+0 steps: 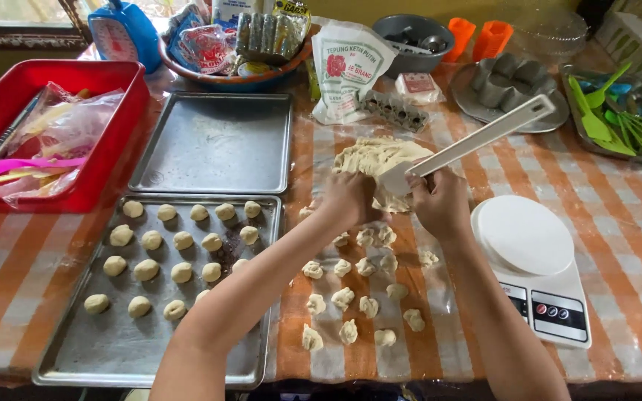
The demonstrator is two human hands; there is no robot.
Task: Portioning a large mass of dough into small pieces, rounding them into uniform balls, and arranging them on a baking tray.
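Gripping white scraper [477, 141], right hand [440, 202] closed; left hand [347, 199] curled, touching dough mound [371, 157].

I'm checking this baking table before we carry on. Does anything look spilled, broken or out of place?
Nothing looks spilled or damaged. The dough balls sit in rows on the tray, though its near part is unfilled. The cut pieces lie loosely scattered beside the scale.
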